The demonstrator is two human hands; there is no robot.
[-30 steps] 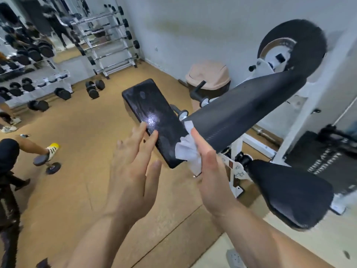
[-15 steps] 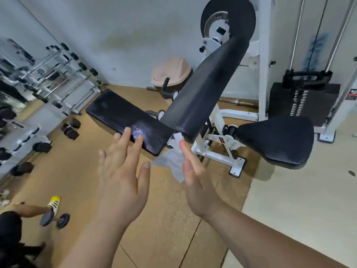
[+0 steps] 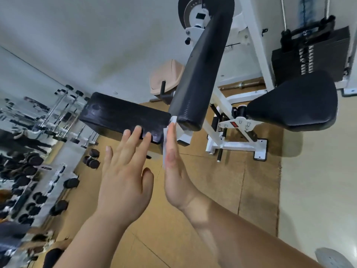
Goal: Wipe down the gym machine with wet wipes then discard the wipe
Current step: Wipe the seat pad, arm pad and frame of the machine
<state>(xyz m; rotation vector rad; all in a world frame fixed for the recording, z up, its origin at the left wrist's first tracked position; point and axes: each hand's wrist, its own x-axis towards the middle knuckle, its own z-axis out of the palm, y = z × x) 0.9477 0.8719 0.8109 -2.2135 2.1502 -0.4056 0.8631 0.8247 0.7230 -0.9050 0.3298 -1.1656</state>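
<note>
Head view: wipe [image 3: 173, 119] beneath right hand [image 3: 174, 171]

The white base of the gym machine [image 3: 231, 146] is borne by the tan floor [image 3: 212, 190]; a beige bin [image 3: 164, 74] is set by the wall, and black dumbbells [image 3: 92, 160] are laid at left.

White wipe [image 3: 173, 119], black pads [image 3: 123, 115]

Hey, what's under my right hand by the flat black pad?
A white wipe shows along the edge of the right hand and past its fingertips, beside the flat black pad. The hand covers the rest.
</note>
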